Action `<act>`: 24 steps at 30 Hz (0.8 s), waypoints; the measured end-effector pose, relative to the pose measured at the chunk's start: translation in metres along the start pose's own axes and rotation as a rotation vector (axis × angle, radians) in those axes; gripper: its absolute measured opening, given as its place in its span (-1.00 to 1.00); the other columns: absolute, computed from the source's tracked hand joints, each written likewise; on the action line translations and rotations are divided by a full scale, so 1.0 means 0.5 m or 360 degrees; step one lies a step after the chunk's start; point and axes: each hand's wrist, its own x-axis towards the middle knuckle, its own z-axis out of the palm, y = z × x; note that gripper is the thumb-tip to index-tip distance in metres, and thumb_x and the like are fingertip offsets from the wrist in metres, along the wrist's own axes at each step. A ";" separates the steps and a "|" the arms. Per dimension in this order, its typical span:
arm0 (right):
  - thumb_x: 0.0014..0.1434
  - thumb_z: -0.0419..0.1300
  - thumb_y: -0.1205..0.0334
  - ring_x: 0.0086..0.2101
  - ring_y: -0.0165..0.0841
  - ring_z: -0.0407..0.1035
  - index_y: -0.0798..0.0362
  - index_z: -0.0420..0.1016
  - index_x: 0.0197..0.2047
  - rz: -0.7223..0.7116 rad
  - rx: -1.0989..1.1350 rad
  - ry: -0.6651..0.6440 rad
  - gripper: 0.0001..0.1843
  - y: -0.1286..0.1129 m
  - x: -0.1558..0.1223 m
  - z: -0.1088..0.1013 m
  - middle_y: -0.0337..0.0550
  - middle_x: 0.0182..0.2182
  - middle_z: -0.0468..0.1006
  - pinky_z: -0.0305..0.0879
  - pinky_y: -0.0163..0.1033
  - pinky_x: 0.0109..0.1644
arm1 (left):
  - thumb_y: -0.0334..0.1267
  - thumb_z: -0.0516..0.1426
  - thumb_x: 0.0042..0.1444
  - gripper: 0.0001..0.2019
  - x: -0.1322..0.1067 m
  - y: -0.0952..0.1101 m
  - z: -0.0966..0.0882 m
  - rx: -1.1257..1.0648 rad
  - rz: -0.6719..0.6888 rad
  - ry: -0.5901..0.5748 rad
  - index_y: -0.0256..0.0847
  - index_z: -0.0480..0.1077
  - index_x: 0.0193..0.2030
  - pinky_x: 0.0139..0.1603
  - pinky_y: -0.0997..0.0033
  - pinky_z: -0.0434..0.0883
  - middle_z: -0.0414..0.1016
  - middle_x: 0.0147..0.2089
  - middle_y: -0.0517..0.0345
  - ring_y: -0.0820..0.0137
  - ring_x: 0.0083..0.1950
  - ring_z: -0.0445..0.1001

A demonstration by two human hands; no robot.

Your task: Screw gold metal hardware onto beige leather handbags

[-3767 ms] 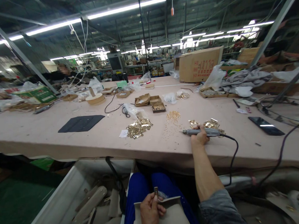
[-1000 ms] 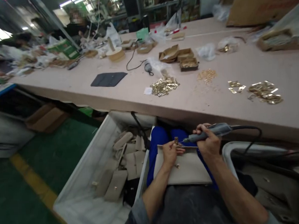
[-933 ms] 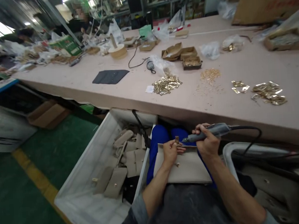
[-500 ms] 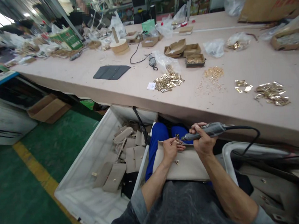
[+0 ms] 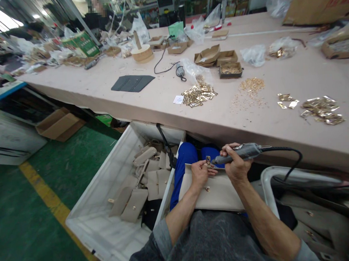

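Observation:
Across my lap lies a beige handbag (image 5: 216,195) with a small gold lock fitting on its front. At its upper edge my left hand (image 5: 200,174) pinches the flap beside a gold metal clasp plate (image 5: 208,160) that stands up from the edge. My right hand (image 5: 237,164) is wrapped round a grey electric screwdriver (image 5: 246,151) with a black cord trailing right. The tool's tip points left at the clasp plate, close to my left fingertips; whether it touches a screw is too small to tell.
Left of my legs stands a white bin (image 5: 106,182) holding several beige bags. Another white bin (image 5: 267,176) with beige pieces is on the right. Gold plates (image 5: 197,95), small screws (image 5: 251,85) and more gold fittings (image 5: 324,109) lie on the table (image 5: 149,104) ahead.
Both hands, the handbag and the screwdriver keep nearly the same pose at the clasp plate. The whole view has shifted slightly, with the table things appearing a little further right.

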 end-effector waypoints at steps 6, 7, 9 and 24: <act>0.14 0.39 0.23 -0.50 -0.37 0.35 0.04 0.49 -0.35 -0.0137 -0.0246 -0.0073 -0.85 0.009 -0.011 0.002 -0.24 -0.47 0.46 0.40 -0.16 -0.31 | -0.10 0.17 0.19 -0.69 0.003 -0.004 -0.002 -0.0022 -0.0020 -0.0018 -0.38 0.54 -0.24 -0.44 0.40 0.61 0.66 -0.31 -0.15 0.24 -0.44 0.68; 0.16 0.38 0.21 -0.50 -0.36 0.36 0.04 0.50 -0.35 -0.0155 -0.0324 -0.0108 -0.85 0.009 -0.014 0.001 -0.23 -0.48 0.46 0.40 -0.15 -0.31 | -0.10 0.18 0.19 -0.69 0.003 -0.005 -0.001 -0.0024 -0.0025 -0.0012 -0.38 0.55 -0.23 -0.44 0.40 0.61 0.67 -0.29 -0.16 0.24 -0.43 0.68; 0.18 0.37 0.19 -0.47 -0.33 0.38 0.03 0.52 -0.35 -0.0164 -0.0478 -0.0200 -0.85 0.005 -0.021 0.000 -0.20 -0.46 0.48 0.42 -0.13 -0.30 | -0.12 0.18 0.19 -0.71 0.002 -0.004 0.000 -0.0017 -0.0033 -0.0004 -0.37 0.56 -0.21 -0.44 0.39 0.61 0.68 -0.25 -0.15 0.24 -0.43 0.68; 0.12 0.44 0.23 -0.40 -0.34 0.43 0.04 0.57 -0.34 -0.0150 -0.0765 -0.0905 -0.87 0.010 -0.024 0.030 -0.19 -0.41 0.55 0.41 -0.23 -0.26 | -0.07 0.21 0.13 -0.68 -0.005 0.010 0.001 0.0095 0.0053 0.0140 -0.24 0.43 -0.52 -0.48 0.30 0.59 0.56 -0.53 0.07 0.26 -0.53 0.56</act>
